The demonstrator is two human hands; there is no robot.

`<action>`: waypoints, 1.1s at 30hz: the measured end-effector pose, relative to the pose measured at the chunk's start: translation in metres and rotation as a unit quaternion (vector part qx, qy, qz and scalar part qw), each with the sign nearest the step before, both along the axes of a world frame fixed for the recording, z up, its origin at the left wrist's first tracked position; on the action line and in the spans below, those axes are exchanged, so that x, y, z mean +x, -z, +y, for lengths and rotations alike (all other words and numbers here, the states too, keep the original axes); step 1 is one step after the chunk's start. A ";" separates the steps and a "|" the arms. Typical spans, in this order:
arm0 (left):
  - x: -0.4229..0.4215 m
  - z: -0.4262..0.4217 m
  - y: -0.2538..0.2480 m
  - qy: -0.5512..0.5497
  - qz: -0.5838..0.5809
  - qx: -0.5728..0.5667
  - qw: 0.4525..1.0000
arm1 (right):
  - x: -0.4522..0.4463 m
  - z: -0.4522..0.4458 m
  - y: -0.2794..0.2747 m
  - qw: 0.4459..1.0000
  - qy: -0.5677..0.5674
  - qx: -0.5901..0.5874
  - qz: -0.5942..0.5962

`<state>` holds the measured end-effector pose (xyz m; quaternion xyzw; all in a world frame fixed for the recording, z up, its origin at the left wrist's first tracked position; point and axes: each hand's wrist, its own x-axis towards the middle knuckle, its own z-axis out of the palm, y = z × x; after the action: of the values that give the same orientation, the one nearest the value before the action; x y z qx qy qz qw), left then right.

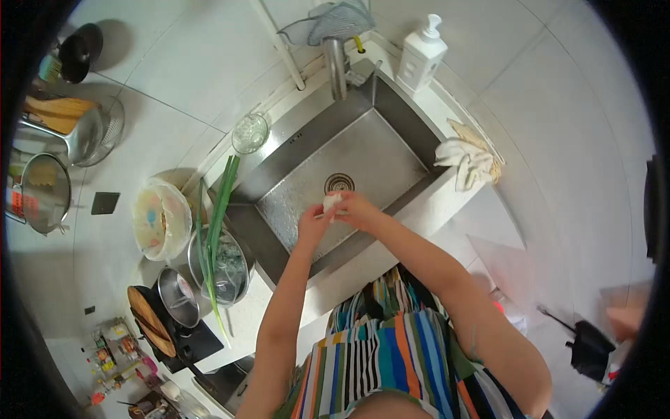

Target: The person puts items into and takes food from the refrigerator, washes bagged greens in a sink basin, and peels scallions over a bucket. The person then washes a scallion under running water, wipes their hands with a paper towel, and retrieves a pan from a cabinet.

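Over the steel sink, my left hand and my right hand meet just in front of the drain. Between the fingers of both is a small white piece, too small to name, possibly a garlic clove. My fingers are pinched round it, and part of it is hidden behind them. Water drops wet the sink floor to the left of my hands. The faucet stands at the sink's far side with a grey mesh cloth draped over it.
Left of the sink, long green onions lie across a steel bowl, near a lined bin and a glass. A soap bottle and a white cloth are on the right. Utensils hang at left.
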<state>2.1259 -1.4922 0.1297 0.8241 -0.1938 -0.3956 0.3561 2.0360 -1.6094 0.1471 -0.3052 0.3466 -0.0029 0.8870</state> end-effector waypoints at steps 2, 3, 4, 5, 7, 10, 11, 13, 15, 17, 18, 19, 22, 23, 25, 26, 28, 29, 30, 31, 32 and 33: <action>-0.007 -0.009 -0.027 -0.080 0.127 -0.108 0.983 | -0.018 -0.004 -0.024 0.997 0.058 -0.041 -0.027; -0.009 -0.018 -0.036 -0.167 0.256 -0.212 0.928 | -0.028 -0.011 -0.032 0.996 0.073 -0.048 -0.031; -0.011 -0.023 -0.041 -0.152 0.258 -0.214 0.930 | -0.041 -0.017 -0.038 0.991 0.088 -0.093 -0.025; -0.013 -0.027 -0.046 -0.164 0.292 -0.245 0.910 | -0.053 -0.021 -0.044 0.985 0.103 -0.138 -0.017; -0.023 -0.037 -0.059 -0.161 0.332 -0.271 0.889 | -0.074 -0.021 -0.058 0.975 0.137 -0.172 -0.022; -0.045 -0.062 -0.089 -0.148 0.353 -0.314 0.869 | -0.100 -0.030 -0.066 0.927 0.177 -0.330 0.000; -0.050 -0.068 -0.097 -0.065 0.206 -0.271 0.938 | -0.106 -0.034 -0.067 0.877 0.184 -0.443 0.026; -0.056 -0.076 -0.117 0.017 0.047 -0.227 0.973 | -0.116 -0.049 -0.081 0.852 0.218 -0.475 0.030; -0.061 -0.081 -0.136 0.109 0.033 -0.149 0.982 | -0.123 -0.059 -0.106 0.902 0.290 -0.318 -0.018; -0.060 -0.085 -0.129 0.115 -0.032 -0.194 0.974 | -0.125 -0.062 -0.133 0.911 0.281 -0.303 -0.002; -0.059 -0.088 -0.127 0.124 -0.095 -0.230 0.961 | -0.124 -0.064 -0.140 0.920 0.252 -0.298 -0.022; -0.062 -0.091 -0.129 0.122 -0.098 -0.234 0.959 | -0.122 -0.064 -0.145 0.929 0.223 -0.292 -0.041; -0.069 -0.102 -0.140 0.193 -0.311 -0.417 0.832 | -0.113 -0.062 -0.150 0.919 0.167 -0.341 -0.106; -0.066 -0.100 -0.149 0.210 -0.171 -0.345 0.899 | -0.112 -0.066 -0.149 0.918 0.165 -0.344 -0.107; -0.060 -0.098 -0.157 0.223 -0.028 -0.263 0.938 | -0.112 -0.076 -0.148 0.903 0.155 -0.392 -0.080; -0.055 -0.098 -0.158 0.181 0.008 -0.272 0.945 | -0.116 -0.081 -0.155 0.894 0.143 -0.423 -0.046; -0.049 -0.097 -0.161 0.140 0.040 -0.279 0.949 | -0.121 -0.088 -0.161 0.888 0.119 -0.444 -0.019; -0.048 -0.098 -0.161 0.115 0.069 -0.304 0.943 | -0.122 -0.090 -0.164 0.880 0.092 -0.466 0.012; -0.047 -0.099 -0.161 0.090 0.098 -0.328 0.935 | -0.122 -0.091 -0.168 0.885 0.084 -0.458 0.023; -0.047 -0.099 -0.162 0.092 0.096 -0.329 0.935 | -0.121 -0.092 -0.168 0.884 0.086 -0.459 0.021; -0.047 -0.099 -0.165 0.106 0.051 -0.316 0.942 | -0.119 -0.093 -0.169 0.873 0.099 -0.477 0.006; -0.047 -0.099 -0.167 0.118 0.007 -0.302 0.946 | -0.118 -0.094 -0.169 0.862 0.110 -0.494 -0.008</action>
<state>2.0793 -1.5915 0.2964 0.6462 -0.3976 -0.3640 0.5402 1.9183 -1.7030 0.3164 -0.6632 0.3241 -0.2740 0.6165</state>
